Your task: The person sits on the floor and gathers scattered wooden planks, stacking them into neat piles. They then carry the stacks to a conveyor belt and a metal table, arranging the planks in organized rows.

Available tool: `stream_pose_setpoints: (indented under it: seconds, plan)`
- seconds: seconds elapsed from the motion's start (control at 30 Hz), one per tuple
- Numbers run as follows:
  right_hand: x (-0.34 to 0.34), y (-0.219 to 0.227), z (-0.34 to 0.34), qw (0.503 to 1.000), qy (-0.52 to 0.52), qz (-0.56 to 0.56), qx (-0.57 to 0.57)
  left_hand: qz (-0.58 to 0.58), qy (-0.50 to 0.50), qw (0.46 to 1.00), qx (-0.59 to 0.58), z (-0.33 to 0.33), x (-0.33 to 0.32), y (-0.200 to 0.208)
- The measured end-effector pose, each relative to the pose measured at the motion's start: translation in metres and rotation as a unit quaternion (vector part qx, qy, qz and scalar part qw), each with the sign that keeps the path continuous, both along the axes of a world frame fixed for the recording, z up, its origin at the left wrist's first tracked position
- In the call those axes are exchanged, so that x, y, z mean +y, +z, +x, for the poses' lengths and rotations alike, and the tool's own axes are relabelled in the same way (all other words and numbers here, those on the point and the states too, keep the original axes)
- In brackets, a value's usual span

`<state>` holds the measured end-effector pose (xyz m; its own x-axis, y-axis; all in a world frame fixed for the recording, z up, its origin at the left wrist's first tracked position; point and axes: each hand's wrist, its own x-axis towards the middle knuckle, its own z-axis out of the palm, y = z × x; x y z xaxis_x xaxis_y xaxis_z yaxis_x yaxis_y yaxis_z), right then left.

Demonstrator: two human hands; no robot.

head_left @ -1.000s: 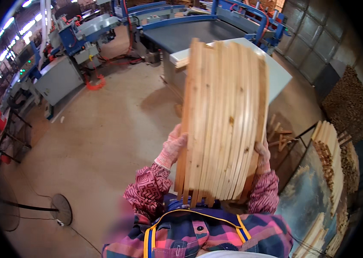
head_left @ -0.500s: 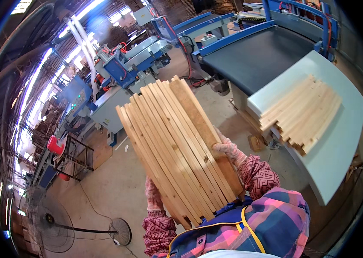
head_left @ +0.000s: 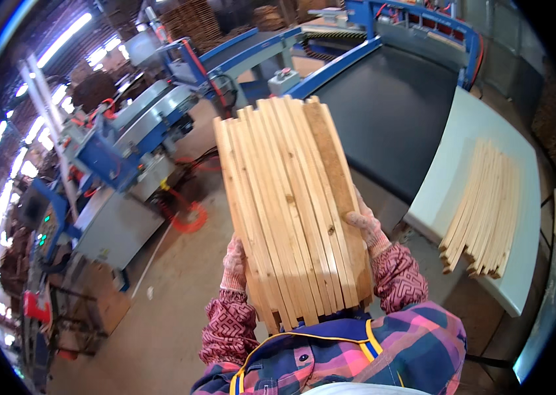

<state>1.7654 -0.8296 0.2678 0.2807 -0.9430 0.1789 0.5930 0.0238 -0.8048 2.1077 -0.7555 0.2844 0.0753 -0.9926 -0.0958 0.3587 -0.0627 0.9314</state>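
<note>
A wide bundle of long pale wooden strips (head_left: 284,210) is held up before my body, its near ends against my apron. My left hand (head_left: 234,262), in a pinkish knit glove, presses on the bundle's left side; its fingers go underneath, out of sight. On the right side my right hand (head_left: 366,225), gloved alike, grips the edge, with the thumb on top of a broader, browner board (head_left: 334,168). The far ends of the strips are uneven. Both hands are closed on the bundle between them.
To the right, a pale worktable (head_left: 492,125) carries another group of wooden strips (head_left: 485,207). Beyond my bundle lies a machine with a dark conveyor belt (head_left: 400,105) and blue frame. Another blue and grey machine (head_left: 120,141) stands left, with an orange coiled hose (head_left: 189,217) near the floor.
My view has turned to the right, so the machines shift left in it and the floor fan has gone out of sight. The bundle, still between both hands, now points more straight ahead.
</note>
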Motion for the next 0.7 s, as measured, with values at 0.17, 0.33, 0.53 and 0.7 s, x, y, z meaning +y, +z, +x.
stream_pose_setpoints:
  seconds: [0.17,0.33,0.53,0.7]
  plan:
    - [-0.042,0.040,-0.019,0.988,-0.144,0.043,-0.046,0.040,-0.118,0.992,-0.014,-0.020,-0.171,0.004]
    - [-0.105,0.059,-0.054,0.967,-0.233,0.054,-0.090,0.015,-0.273,0.960,-0.065,-0.090,-0.340,-0.006]
    - [-0.270,0.040,-0.059,0.948,-0.282,0.121,-0.090,-0.269,-0.038,0.879,-0.391,-0.127,-0.551,0.011]
    - [-0.347,0.033,-0.032,0.830,-0.410,0.257,0.279,-0.110,-0.274,0.920,-0.259,-0.090,-0.608,0.041]
